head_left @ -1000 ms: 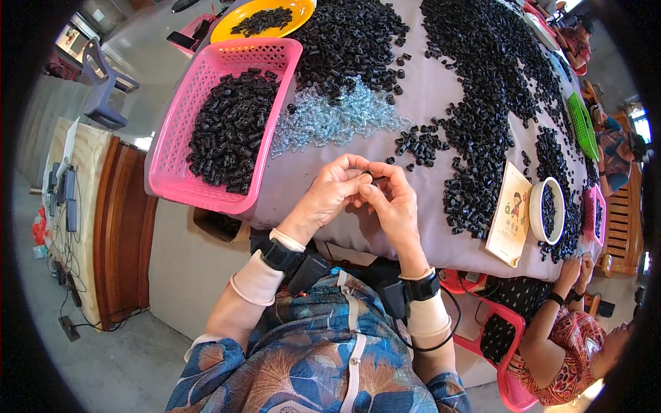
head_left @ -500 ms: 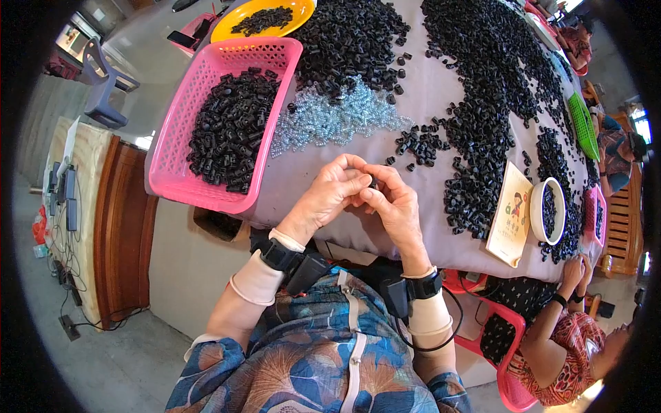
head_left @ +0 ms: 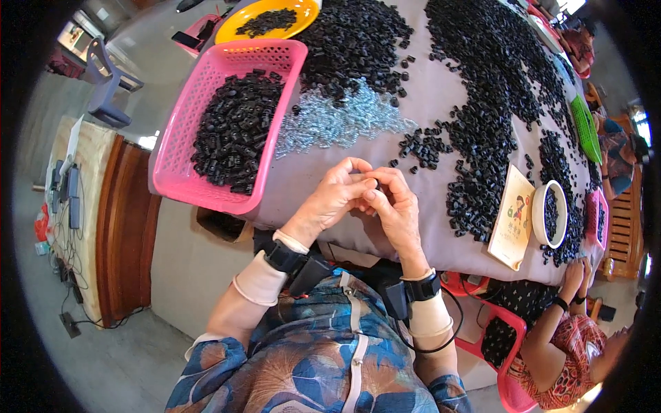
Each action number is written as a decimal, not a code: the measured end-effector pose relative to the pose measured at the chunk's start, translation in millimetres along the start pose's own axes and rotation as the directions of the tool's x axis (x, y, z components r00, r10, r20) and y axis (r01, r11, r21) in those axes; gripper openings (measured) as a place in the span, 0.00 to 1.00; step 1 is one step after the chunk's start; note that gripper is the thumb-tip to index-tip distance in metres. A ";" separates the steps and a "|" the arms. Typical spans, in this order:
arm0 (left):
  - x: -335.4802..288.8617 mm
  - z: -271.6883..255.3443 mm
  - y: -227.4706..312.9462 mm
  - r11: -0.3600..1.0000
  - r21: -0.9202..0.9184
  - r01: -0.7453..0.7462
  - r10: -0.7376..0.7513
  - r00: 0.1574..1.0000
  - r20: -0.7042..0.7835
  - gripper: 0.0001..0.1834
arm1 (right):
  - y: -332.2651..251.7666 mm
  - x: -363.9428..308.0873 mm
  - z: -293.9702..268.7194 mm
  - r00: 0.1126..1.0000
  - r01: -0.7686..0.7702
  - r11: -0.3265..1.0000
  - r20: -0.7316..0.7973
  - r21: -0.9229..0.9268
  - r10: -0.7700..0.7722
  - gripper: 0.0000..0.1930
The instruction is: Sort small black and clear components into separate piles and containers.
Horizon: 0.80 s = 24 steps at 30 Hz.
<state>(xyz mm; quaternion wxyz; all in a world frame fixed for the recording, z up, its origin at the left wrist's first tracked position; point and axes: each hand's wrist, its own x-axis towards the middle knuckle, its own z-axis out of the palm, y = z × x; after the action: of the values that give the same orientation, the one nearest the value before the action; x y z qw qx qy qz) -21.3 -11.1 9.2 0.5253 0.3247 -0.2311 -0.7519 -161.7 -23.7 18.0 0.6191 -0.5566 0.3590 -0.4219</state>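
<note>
A small dark part [head_left: 376, 186] was held up over the near edge of the worktop [head_left: 441, 244], to the right of the pink basket [head_left: 200, 196] and well apart from it. Only a dark sliver of the part was shown between the fingertips; its shape and finish could not be told, as it was almost wholly covered.

The part was pinched from both sides. By the left grip [head_left: 335, 196] it was held between thumb and bent forefinger, with hardly any gap left between the tips. By the right grip [head_left: 397, 206] the thumb was pressed toward the forefinger at the same spot, so that the fingertips of both hands were brought together. Which grip bore the part more firmly could not be told.

Inside the pink basket, short glossy black pieces [head_left: 237, 134] were heaped. Just right of the basket, clear bluish coils [head_left: 344, 117] were spread in a loose mound, and beyond them, right of the basket's far end, a black heap [head_left: 354, 41] was piled. A yellow plate [head_left: 308, 17], with small dark pieces on it, was set just beyond the basket. Far to the basket's right, a booklet [head_left: 511, 224] was laid beside a white bowl [head_left: 538, 215], in which black pieces were held.
</note>
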 end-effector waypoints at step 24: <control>-1.9 -1.4 59.7 0.056 0.988 -0.146 0.665 0.744 0.072 0.06 | 1.5 -10.9 -4.5 0.993 -0.024 0.996 -0.117 -0.088 0.014 0.04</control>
<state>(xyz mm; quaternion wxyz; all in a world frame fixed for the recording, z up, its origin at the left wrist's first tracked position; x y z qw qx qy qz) 18.4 -29.7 49.8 0.4306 0.6424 -0.6137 -0.1590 -169.8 -15.3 15.7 0.5756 -0.5549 0.4182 -0.4311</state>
